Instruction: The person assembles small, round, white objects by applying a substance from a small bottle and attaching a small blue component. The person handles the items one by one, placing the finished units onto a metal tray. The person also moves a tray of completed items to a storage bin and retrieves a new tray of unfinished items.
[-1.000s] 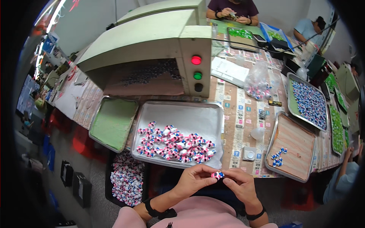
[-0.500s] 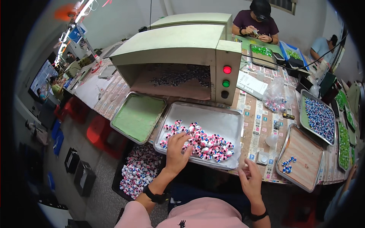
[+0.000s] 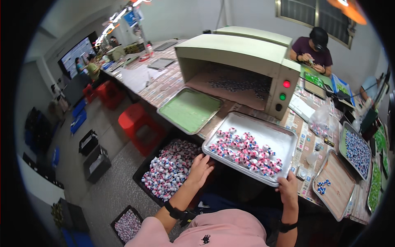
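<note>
A shallow metal tray sticks out over the table's near edge, slightly tilted. Small pink, white and blue pieces lie heaped in its near half; their kind is too small to make out. My right hand grips the tray's near right corner, thumb on the rim and fingers partly hidden. Beside the near left corner is my left hand, fingers stretched out at the rim and not wrapped round it. Below it, a black bin holds many similar pieces.
A cream tunnel oven stands behind the tray, with dark pieces inside. A green-lined tray sits left, a brown-lined tray right. Red stools and a smaller bin are on the floor. A co-worker sits at the far right.
My left hand has left the pieces for the tray's left corner. My right hand has taken hold of the right corner. The tray now overhangs the table edge more, and the view has turned left.
</note>
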A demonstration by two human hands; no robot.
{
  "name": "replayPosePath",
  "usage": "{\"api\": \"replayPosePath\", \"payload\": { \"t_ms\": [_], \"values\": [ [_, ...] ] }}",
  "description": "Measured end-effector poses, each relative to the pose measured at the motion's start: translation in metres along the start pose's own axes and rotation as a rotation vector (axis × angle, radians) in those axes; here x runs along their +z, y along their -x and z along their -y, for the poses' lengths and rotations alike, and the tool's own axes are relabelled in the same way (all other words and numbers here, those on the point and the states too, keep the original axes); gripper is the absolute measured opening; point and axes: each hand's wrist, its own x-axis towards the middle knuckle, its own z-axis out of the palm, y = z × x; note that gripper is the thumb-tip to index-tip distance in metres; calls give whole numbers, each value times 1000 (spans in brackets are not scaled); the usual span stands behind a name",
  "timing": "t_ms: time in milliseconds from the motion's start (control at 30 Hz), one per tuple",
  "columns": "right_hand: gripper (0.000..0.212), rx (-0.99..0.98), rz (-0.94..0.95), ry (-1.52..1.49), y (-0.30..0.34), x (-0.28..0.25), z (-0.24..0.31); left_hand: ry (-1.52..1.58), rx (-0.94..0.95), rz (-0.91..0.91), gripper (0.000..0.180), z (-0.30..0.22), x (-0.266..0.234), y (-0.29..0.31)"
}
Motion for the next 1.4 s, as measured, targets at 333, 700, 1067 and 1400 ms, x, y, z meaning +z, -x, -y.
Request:
{"api": "replayPosePath", "payload": {
  "t_ms": [333,700,1067,1400],
  "values": [
    [41,83,207,32,76,-5,14,257,-314,166,32,19,-114,71],
    [25,244,855,187,22,107,-50,195,-84,-206,46,-16,-222,217],
    [16,417,934,274,-69,189,-117,268,-38,-295,39,6,-239,215],
    [19,446,859,-39,-54,217,-82,305,-3,-440,44,-46,-245,190]
  ]
}}
